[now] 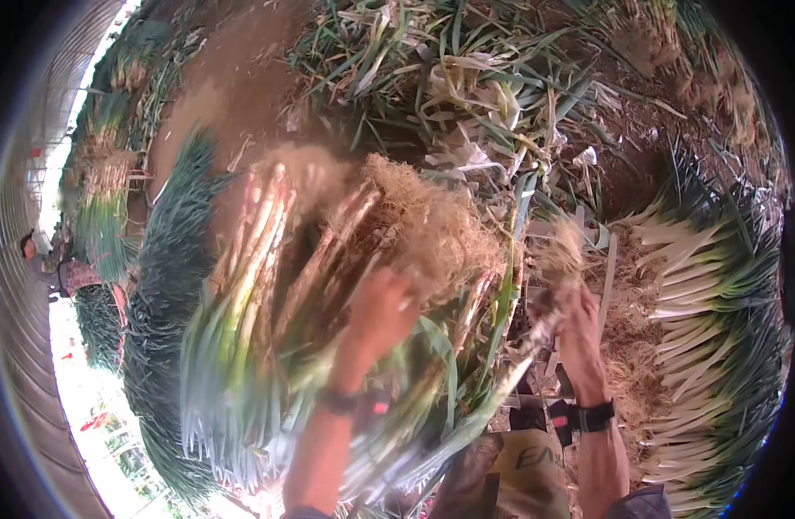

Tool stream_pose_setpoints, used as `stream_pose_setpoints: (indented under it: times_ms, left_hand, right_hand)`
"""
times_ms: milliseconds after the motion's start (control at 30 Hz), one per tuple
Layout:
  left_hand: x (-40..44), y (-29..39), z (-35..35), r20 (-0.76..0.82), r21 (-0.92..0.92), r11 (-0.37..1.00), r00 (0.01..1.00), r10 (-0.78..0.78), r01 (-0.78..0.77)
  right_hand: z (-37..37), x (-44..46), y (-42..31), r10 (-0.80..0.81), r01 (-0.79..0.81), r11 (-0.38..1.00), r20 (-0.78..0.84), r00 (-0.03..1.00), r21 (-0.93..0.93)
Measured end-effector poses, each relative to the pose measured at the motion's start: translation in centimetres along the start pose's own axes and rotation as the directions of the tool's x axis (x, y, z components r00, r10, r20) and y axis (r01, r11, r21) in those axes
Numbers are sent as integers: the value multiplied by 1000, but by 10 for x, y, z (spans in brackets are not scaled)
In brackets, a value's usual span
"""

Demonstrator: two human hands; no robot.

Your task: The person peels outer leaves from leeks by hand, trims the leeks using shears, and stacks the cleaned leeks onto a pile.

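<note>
Near the middle, my left hand [384, 311] lies over a thick pile of untrimmed green onions [259, 225], close to their tangled roots [445, 229]. Motion smears its fingers, so I cannot tell what they hold. My right hand [579, 316] is closed around a green onion [527, 342] near its root end. That onion's stalk and leaves slant down to the left, across my lap. A black band circles each wrist. Pale stalks and green tops show in a neat row of cleaned green onions [691, 303] to the right of my right hand.
Stripped leaves and peelings [466, 86] lie heaped ahead of me on bare soil [233, 78]. Tied bundles [108, 208] stand at the left, where another person [56, 268] appears near a corrugated wall [25, 372]. Loose roots [631, 346] cover the ground beside the row.
</note>
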State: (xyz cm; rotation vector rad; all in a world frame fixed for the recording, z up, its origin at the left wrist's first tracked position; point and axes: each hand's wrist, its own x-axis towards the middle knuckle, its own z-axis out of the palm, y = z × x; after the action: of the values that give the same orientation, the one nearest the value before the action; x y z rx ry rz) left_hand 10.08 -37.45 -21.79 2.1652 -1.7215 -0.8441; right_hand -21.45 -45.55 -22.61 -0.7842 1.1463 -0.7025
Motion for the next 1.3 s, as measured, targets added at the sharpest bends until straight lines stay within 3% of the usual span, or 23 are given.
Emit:
stream_pose_setpoints:
  times_ms: [33, 67, 100, 133, 200, 267, 300, 400, 433, 533, 567, 633, 667, 700, 833, 933, 1033, 1067, 1100, 1200, 1267, 1300]
  left_hand:
    - [-6, 6, 0, -81, 42, 982, 979, 187, -185]
    - [-10, 13, 1, -70, 53, 976, 974, 214, -210]
    - [-16, 21, 3, -56, 64, 970, 970, 236, -232]
    - [-25, 26, 7, -42, 76, 965, 966, 253, -250]
    - [-39, 31, 14, -39, -15, 978, 978, 207, -207]
    - [-51, 36, 13, 36, -84, 982, 984, 175, -172]
    - [-59, 38, 18, 72, -81, 969, 969, 237, -232]
    - [-88, 56, 21, 95, -145, 918, 918, 385, -370]
    - [-96, 65, 15, 252, -153, 947, 915, 314, -283]
    - [-79, 37, 20, 72, -74, 970, 969, 235, -230]
    - [-66, 32, 11, -18, -55, 982, 984, 177, -178]
    - [-21, 21, -21, 10, -140, 966, 976, -218, 217]
    - [-7, 3, -19, -84, 21, 985, 982, -167, 169]
    - [2, -15, -10, -170, 186, 974, 980, -100, 132]
    - [16, -28, 1, -33, 174, 904, 920, -392, 391]
    - [13, -26, -6, 45, 167, 878, 886, -461, 448]
    - [-33, 6, -1, 39, 96, 961, 963, -265, 261]
    - [-57, 4, 14, -37, 201, 978, 998, -51, 57]
    - [-72, 7, 19, 21, 198, 979, 999, 37, -40]
    - [-100, 31, 18, 33, 91, 986, 990, 136, -139]
    - [-110, 28, 22, 32, 93, 983, 988, 153, -155]
    - [-112, 26, 23, 34, 94, 982, 986, 163, -166]
  right_hand:
    - [9, 10, 6, -6, 5, 987, -6, 1000, -164]
    - [17, 17, 3, -15, 11, 946, -10, 1000, -323]
    - [23, 19, -3, 47, -14, 943, 93, 995, -332]
    - [33, 16, -9, 114, -72, 902, 73, 991, -425]
    - [40, 16, 12, -159, 205, 645, 133, 978, -737]
    - [43, 4, 14, 72, 48, 860, 215, 974, -508]
    - [49, -4, 12, 177, -61, 922, 274, 945, -383]
    - [68, -13, 25, 172, -140, 983, 318, 932, -123]
    - [76, -10, 28, 34, -38, 999, 383, 923, 3]
    - [87, 7, 41, 167, -111, 979, 374, 912, -168]
    - [87, 1, 34, 31, 36, 986, 386, 922, -165]
    - [81, -3, 48, 156, -135, 987, 350, 924, -82]
    - [78, -7, 54, 218, -217, 975, 334, 917, -39]
    - [81, -11, 55, 271, -217, 953, 276, 922, -213]
    - [72, -45, 45, 255, -192, 956, 302, 919, -222]
    - [51, -62, 67, 465, -344, 854, 277, 841, -391]
    - [46, -69, 70, 468, -405, 877, 272, 840, -260]
    - [46, -68, 69, 467, -422, 882, 268, 843, -210]
    - [44, -67, 76, 490, -489, 870, 229, 841, -68]
    - [44, -63, 81, 246, -303, 925, 244, 938, 230]
    - [43, -60, 72, 302, -359, 894, 232, 925, 268]
    - [44, -52, 79, 243, -326, 884, 266, 933, 335]
